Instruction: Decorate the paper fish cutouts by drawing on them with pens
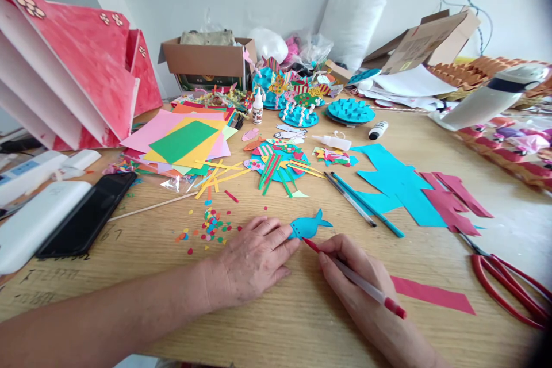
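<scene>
A small blue paper fish (309, 225) lies on the wooden table (276, 322) near the front. My left hand (252, 257) rests flat beside it, fingers stretched out, fingertips pressing the fish's left edge. My right hand (366, 293) grips a red pen (353, 279) whose tip touches the table just below the fish. A little heap of coloured paper dots (210, 225) sits to the left of my left hand.
Red scissors (509, 287) and a red paper strip (433, 294) lie at the right. Blue and red paper cut-offs (401, 184), two pencils (357, 198), glue bottles (334, 140), stacked coloured sheets (185, 141) and blue paper-plate crafts (349, 110) fill the middle. A black phone (88, 219) lies left.
</scene>
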Tool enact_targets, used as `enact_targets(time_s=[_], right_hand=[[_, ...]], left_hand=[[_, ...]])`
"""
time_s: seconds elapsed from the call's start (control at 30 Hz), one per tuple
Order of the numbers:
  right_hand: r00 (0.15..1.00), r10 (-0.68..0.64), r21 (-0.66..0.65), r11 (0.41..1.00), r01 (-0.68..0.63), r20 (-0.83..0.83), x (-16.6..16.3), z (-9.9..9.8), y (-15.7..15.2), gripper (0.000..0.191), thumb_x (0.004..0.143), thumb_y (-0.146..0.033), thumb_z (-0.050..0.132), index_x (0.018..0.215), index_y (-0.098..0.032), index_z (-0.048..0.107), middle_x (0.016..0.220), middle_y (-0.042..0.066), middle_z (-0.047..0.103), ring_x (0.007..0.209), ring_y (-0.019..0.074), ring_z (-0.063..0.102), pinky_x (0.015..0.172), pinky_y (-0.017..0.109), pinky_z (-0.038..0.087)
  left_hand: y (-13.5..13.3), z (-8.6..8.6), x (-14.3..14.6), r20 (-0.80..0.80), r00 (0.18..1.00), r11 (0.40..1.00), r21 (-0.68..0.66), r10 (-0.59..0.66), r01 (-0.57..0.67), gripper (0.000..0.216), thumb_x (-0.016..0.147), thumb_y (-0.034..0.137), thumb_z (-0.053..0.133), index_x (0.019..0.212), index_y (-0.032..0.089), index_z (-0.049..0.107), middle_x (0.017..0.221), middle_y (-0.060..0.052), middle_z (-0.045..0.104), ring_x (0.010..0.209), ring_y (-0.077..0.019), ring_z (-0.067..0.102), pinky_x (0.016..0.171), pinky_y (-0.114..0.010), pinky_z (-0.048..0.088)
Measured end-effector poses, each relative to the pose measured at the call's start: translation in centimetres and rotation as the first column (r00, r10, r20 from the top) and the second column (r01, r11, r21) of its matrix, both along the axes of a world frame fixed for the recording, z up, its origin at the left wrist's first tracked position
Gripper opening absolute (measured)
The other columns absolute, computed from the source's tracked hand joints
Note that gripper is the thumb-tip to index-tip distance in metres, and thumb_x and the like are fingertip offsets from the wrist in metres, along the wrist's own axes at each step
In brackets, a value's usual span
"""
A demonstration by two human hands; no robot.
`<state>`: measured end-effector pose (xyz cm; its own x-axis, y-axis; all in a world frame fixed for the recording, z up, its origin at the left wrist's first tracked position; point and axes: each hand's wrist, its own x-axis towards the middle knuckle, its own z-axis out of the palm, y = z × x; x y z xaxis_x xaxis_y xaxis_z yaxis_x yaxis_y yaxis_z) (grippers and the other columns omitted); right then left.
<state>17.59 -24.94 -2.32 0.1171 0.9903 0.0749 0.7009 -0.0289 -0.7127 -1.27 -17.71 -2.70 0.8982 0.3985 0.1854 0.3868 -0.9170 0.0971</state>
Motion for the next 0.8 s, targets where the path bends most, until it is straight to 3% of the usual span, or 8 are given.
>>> enact_targets(time_s=[0.8], right_hand=[[0.999,-0.034,0.007,0.999,0.035,-0.036,-0.01,-0.22,0.01,0.015,0.080,-0.029,0.045,0.069,-0.022,0.052,0.054,-0.005,0.056,0.047,0.0110,0.051,0.045,0.021,0.036]], left_hand=[[0.08,0.11,0.00,-0.004,1.000,1.000,0.001,0.007,-0.007,0.042,0.085,0.035,0.060,0.122,0.019,0.048,0.123,-0.004,0.052,0.109,-0.0227,0.045,0.096,-0.040,0.038]])
